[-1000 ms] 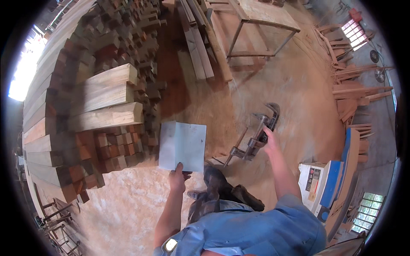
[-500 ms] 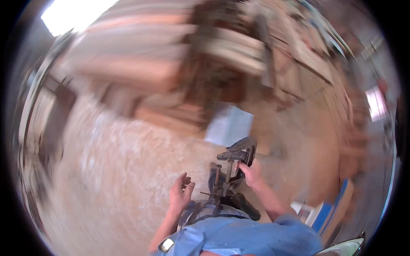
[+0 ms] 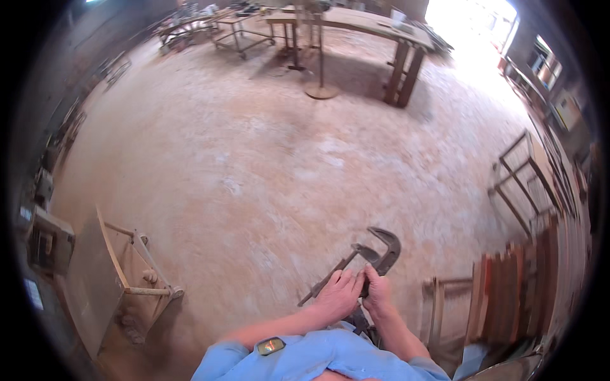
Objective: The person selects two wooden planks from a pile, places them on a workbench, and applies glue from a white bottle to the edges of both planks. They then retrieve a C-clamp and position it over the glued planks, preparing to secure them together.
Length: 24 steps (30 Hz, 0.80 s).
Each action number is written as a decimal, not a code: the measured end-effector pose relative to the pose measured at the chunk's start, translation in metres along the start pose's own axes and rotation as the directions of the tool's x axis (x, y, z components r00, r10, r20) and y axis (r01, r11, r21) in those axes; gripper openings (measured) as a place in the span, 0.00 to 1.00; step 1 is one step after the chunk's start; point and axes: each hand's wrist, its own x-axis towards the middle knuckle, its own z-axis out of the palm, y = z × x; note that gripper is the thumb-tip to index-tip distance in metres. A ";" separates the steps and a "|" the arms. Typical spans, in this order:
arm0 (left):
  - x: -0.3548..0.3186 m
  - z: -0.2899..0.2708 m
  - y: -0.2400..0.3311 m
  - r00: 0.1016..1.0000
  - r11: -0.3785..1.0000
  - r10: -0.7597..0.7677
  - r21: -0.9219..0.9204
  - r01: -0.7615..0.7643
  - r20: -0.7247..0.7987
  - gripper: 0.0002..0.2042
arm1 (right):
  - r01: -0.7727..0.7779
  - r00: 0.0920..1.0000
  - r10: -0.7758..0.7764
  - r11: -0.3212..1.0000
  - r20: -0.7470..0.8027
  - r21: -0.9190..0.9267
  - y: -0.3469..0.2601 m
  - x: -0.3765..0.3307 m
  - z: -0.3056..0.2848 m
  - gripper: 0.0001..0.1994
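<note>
Two dark metal C-clamps point(image 3: 393, 249) are bunched together in front of my body, their curved frames pointing away and to the right. A long screw point(image 3: 323, 287) slants down to the left from them. My right hand point(image 3: 379, 291) is closed round the clamp frames, thumb on top. Over the near side of the clamps lies my left hand point(image 3: 338, 294), its fingers bent against the metal beside the right hand. The two hands nearly touch, and they hide the middle of the clamps.
A long workbench point(image 3: 356, 20) stands far ahead, with a round-based stand point(image 3: 321, 93) before it. At left is a wooden cart-like frame point(image 3: 95, 286) on casters. A metal frame point(image 3: 518, 181) and stacked boards point(image 3: 508, 298) line the right. Dusty floor point(image 3: 254, 159) lies between.
The view has swung from a lumber pile to the open workshop floor. My left hand, empty and apart before, has come onto the clamps. The clamps have tilted in my right hand.
</note>
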 end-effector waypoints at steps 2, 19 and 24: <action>0.000 0.009 -0.059 0.989 0.987 -0.150 0.061 0.151 -0.018 0.27 | -0.103 0.988 0.101 0.995 0.113 0.016 0.015 0.042 0.062 0.11; 0.007 -0.169 -0.636 0.296 0.244 -0.940 -0.274 0.930 0.170 0.20 | -0.347 0.601 0.661 0.723 0.450 -0.597 0.102 0.333 0.674 0.25; -0.009 -0.156 -0.852 0.101 0.011 -0.968 -0.364 0.931 0.229 0.20 | -0.192 0.745 0.546 0.727 0.384 -0.660 0.078 0.434 0.846 0.20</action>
